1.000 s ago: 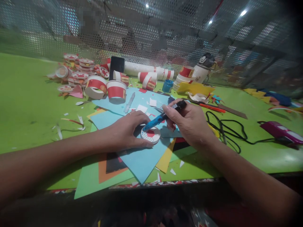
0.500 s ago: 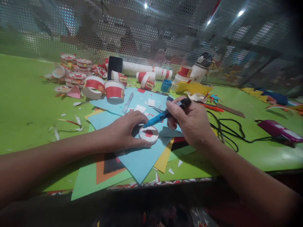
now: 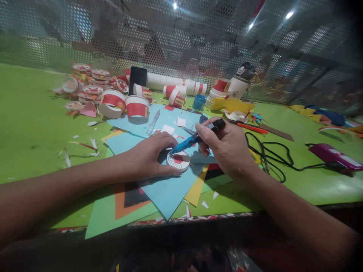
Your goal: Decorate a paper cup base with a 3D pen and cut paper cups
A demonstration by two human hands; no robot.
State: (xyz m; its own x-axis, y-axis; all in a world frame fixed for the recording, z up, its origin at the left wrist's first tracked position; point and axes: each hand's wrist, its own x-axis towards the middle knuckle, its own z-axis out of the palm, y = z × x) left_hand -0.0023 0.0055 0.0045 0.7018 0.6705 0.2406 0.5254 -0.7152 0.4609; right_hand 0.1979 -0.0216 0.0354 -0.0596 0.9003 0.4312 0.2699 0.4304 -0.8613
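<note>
My left hand [image 3: 151,155] grips the left edge of a small round white paper disc [image 3: 183,163], thumb on the near side and fingers on the far side. A red shape fills the disc's centre, with lines running outward and blue dots on its left part. In my right hand [image 3: 225,147] is a blue marker [image 3: 185,144] with a black rear end, slanting down to the left. Its tip is at the disc's far left edge; whether it touches is too small to tell. Beneath the disc lies light blue paper [image 3: 170,194] on other coloured sheets.
Behind stand red-and-white paper cups [image 3: 137,107], a blue jar [image 3: 199,102], a dark phone [image 3: 138,78] and a white bottle [image 3: 237,85]. Stacked decorated discs [image 3: 92,90] are at left. Orange-handled scissors [image 3: 252,127] and a purple device [image 3: 336,156] with black cord lie right.
My right hand and the marker have shifted slightly left, and the tip is a little nearer the disc's edge. My left hand and the disc stay in place.
</note>
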